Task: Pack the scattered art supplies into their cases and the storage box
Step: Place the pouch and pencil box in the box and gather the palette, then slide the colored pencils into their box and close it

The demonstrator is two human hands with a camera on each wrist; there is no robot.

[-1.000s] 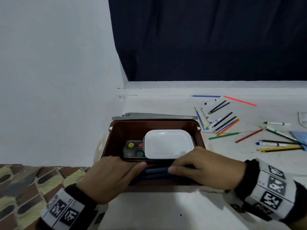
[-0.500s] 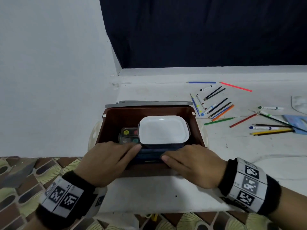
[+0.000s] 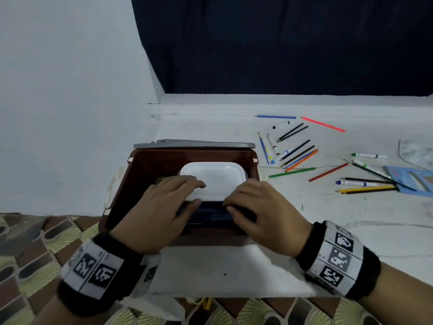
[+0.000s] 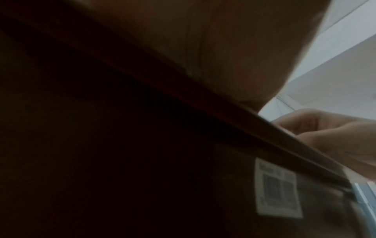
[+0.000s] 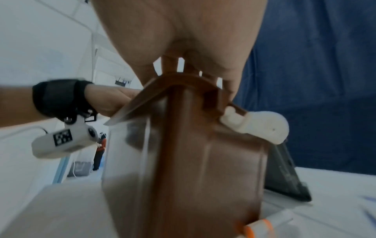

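We are pressing both hands into the near end of the storage box [image 3: 150, 165]: the left hand [image 3: 161, 207] is lying flat, fingers straight, across the edge of the white case [image 3: 218, 178], and the right hand [image 3: 260, 207] is bending its fingertips down onto the dark pouch [image 3: 210, 215] wedged between that case and the box's near wall. We are judging the fit as tight; uneven pressure could be tipping the white case or popping the pouch back up, keeping the grey lid [image 3: 194, 144] from seating. Loose pencils and markers [image 3: 297, 156] are lying well apart on the table, unpacked. The right wrist view is showing the box's outer corner and a white side latch [image 5: 258, 127], unseen from the head; the left wrist view is mostly dark
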